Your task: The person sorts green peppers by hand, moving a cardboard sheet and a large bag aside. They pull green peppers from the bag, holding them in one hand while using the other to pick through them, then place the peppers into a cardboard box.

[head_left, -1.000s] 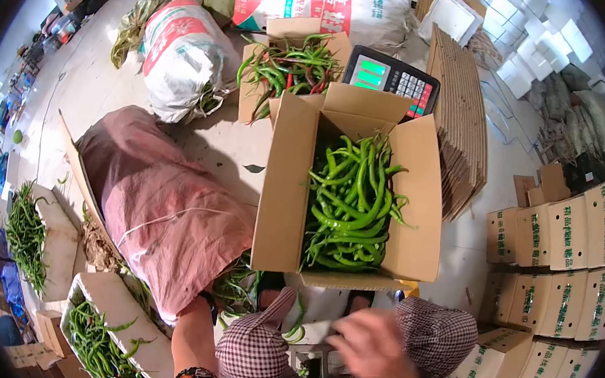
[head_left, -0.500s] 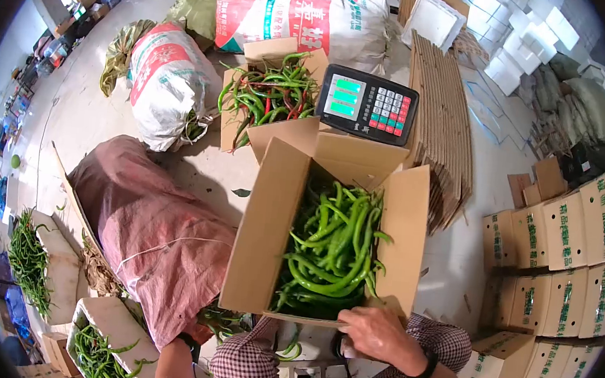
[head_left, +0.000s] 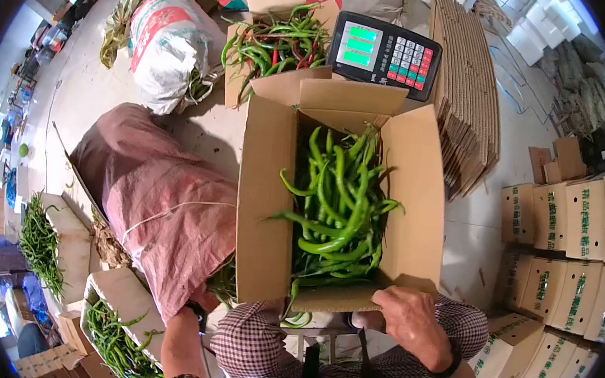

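Observation:
An open cardboard box (head_left: 265,207) stands in front of my knees, its flaps spread outward. Long green chili peppers (head_left: 345,200) fill it, a few poking over the near edge. My right hand (head_left: 416,325) is closed on the near flap of the box at its right corner, thumb and fingers gripping the cardboard. At my left, a pinkish-red woven sack (head_left: 165,198) lies on its side with its mouth toward me. My left forearm reaches into that mouth, so the fingers are hidden in the sack. Peppers show at its opening.
A digital scale (head_left: 386,54) with lit green displays sits behind the box. Beside it is a carton of red and green peppers (head_left: 279,46). Flattened cardboard (head_left: 463,81) stacks at right, near printed cartons (head_left: 555,218). Foam boxes (head_left: 74,252) with peppers stand left; a white sack (head_left: 174,52) lies behind.
The view has shifted, so the scale and sacks sit higher. Peppers in the box lie differently, with several now pointing away from me on top. My right hand stays on the flap.

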`<state>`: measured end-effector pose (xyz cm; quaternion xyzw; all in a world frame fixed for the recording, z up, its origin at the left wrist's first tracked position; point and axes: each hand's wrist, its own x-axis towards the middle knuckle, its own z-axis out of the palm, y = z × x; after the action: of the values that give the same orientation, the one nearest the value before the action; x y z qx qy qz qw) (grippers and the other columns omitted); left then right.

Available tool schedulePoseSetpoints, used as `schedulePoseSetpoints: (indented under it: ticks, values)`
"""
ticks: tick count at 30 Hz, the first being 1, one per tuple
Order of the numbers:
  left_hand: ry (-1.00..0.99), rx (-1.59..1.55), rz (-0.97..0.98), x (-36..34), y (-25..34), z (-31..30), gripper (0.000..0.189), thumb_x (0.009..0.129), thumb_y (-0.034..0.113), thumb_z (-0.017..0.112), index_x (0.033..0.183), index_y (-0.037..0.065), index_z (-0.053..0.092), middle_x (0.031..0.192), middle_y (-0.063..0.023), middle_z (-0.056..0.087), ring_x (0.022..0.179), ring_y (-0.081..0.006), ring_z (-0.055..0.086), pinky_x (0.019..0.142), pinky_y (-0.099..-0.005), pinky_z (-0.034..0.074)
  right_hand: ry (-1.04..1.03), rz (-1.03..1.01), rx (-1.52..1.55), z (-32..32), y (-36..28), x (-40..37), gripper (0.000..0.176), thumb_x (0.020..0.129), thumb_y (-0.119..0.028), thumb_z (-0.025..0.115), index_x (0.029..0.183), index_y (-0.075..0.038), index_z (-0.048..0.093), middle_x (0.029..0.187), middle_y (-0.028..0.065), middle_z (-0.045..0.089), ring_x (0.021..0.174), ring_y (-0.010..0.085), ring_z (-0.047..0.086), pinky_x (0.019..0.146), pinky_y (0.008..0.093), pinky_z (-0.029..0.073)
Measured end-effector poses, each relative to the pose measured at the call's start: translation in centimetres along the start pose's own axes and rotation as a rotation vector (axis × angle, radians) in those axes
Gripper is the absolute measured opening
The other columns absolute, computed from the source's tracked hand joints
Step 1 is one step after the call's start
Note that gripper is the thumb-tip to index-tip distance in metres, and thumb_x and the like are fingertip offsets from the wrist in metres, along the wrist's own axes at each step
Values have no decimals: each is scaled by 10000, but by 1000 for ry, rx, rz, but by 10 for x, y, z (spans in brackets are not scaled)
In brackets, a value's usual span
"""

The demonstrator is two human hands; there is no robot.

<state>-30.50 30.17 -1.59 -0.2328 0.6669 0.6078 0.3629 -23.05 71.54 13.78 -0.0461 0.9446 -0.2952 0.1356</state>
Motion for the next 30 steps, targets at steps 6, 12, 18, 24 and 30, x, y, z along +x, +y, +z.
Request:
schedulePoseSetpoints:
  ticks: [6, 12, 18, 24, 30]
  values:
    - [10, 7, -20, -2, 8, -6, 652, 758, 113, 680, 1358, 57, 431, 1300, -94, 536, 1148, -267, 530, 942, -384, 443, 127, -215, 4, 23, -20, 2, 271, 755, -42, 601, 1026, -57, 593, 853, 106, 587, 778, 260, 620, 629, 377, 511]
    - [31, 6, -59, -11, 10, -19, 653, 752, 102, 681, 1355, 55, 436, 1300, -94, 535, 1153, -265, 526, 941, -380, 443, 336, -280, 94, -19, -53, -9, 215, 798, -95, 693, 994, -25, 638, 929, 111, 631, 813, 239, 628, 652, 338, 524]
    - [79, 11, -86, -32, 16, -36, 654, 746, 90, 682, 1353, 53, 442, 1300, -94, 535, 1157, -263, 523, 940, -377, 443, 31, -346, 588, 27, -52, -35, 245, 794, -86, 718, 1013, -2, 646, 849, 123, 641, 759, 271, 619, 674, 374, 527]
    - [113, 11, -96, -53, 18, -49, 655, 739, 78, 684, 1350, 50, 448, 1300, -94, 535, 1161, -262, 520, 939, -373, 442, -147, -184, 549, 41, -45, -31, 230, 842, -109, 659, 1031, 16, 621, 907, 164, 644, 812, 320, 629, 688, 388, 524]
    - [93, 9, -82, -53, 18, -50, 656, 733, 66, 685, 1347, 48, 454, 1300, -94, 534, 1165, -260, 516, 938, -369, 442, -308, -106, 484, 52, -47, -29, 281, 885, -126, 599, 1131, 8, 587, 985, 185, 635, 788, 353, 610, 669, 418, 503]
